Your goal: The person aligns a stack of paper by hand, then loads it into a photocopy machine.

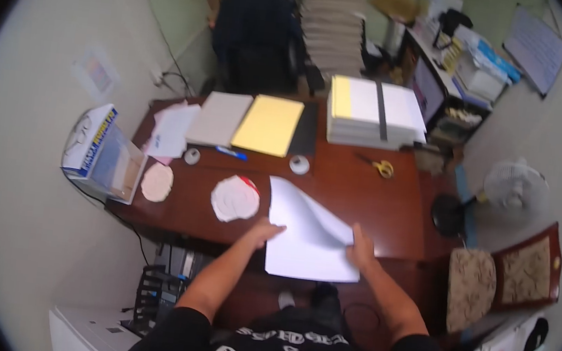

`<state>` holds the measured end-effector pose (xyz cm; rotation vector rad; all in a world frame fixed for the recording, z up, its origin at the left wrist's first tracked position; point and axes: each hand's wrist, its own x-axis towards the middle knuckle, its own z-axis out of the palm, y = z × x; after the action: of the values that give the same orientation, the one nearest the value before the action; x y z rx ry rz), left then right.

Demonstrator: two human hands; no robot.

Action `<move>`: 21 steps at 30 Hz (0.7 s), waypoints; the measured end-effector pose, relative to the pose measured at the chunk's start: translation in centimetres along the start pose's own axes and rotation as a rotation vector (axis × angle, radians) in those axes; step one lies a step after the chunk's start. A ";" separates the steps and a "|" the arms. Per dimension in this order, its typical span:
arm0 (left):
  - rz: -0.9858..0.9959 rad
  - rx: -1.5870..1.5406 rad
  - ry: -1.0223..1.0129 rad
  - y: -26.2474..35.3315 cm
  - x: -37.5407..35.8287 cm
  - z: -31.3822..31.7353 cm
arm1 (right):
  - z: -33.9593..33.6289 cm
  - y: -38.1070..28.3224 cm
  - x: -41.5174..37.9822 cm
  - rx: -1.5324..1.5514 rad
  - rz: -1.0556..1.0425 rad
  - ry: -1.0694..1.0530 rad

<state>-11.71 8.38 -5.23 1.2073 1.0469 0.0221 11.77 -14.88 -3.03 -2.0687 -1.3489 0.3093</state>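
White paper (306, 255) spans my two hands over the front edge of the brown desk (394, 216). Its far right part curls upward, casting a grey shade across the surface. My left hand (265, 232) pinches the left edge, thumb on top. On the opposite edge my right hand (361, 248) grips the paper by the curled side. Left of the paper lies a round whitish piece (235, 199) with a red mark, and farther left a smaller cream round piece (157, 183).
Yellow paper (268, 125), grey sheets (219, 118), a blue marker (231, 153) and yellow-handled scissors (384, 168) lie on the desk. A strapped paper stack (357, 111) stands at the back right. Beyond the right side are a fan (450, 215) and a chair (527, 269).
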 end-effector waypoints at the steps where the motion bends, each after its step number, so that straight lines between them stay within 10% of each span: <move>1: 0.090 0.065 0.061 -1.9 1.6 0.0 | 0.0 0.0 0.4 0.020 0.101 -0.010; 4: 0.325 0.549 0.466 0.7 -3.2 3.5 | -1.4 1.9 4.6 0.413 0.441 -0.229; 12: 0.249 0.500 0.446 1.6 -3.7 4.7 | -4.1 -1.4 11.8 1.154 0.728 -0.153; 17: 0.255 0.427 0.448 1.1 -2.0 4.3 | 0.0 -6.2 5.9 0.012 -0.208 -0.010; 21: 0.227 0.461 0.471 1.4 -2.3 4.6 | 0.9 -6.6 4.3 -0.296 -0.149 -0.303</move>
<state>-9.25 4.36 -2.85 1.7923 1.3619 0.2641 8.39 -8.96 0.99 -2.2077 -1.8144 0.3894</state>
